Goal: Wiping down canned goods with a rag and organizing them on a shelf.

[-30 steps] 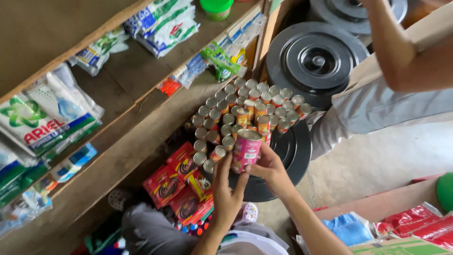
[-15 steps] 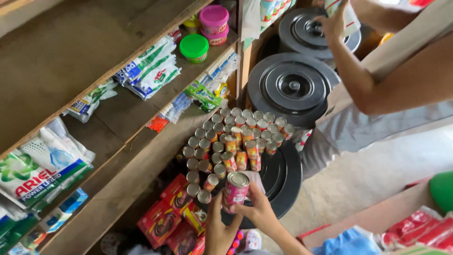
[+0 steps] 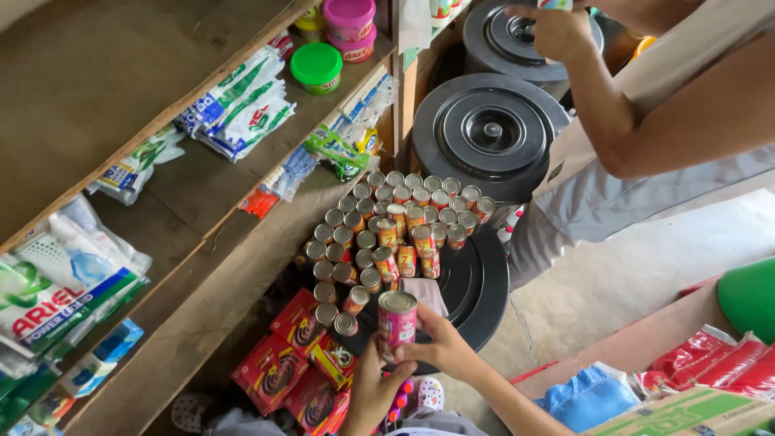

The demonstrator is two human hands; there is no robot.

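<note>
Both my hands hold one small tin can (image 3: 397, 316) with a pink label and a silver top, upright, low in the view. My left hand (image 3: 373, 389) grips it from below and my right hand (image 3: 440, 345) wraps its right side. Just above it stands a block of several similar cans (image 3: 387, 230) in rows on a low shelf, some with red and yellow labels.
Another person stands at the right, one hand (image 3: 557, 31) holding something near stacked black round lids (image 3: 488, 129). Wooden shelves (image 3: 194, 202) at the left carry detergent packs (image 3: 60, 282), sachets and green and pink tubs (image 3: 316, 64). Red boxes (image 3: 291, 355) lie below.
The view has tilted up and the can in my hands now sits lower in it, farther from the block of cans. The other person's hand has risen toward the top lid.
</note>
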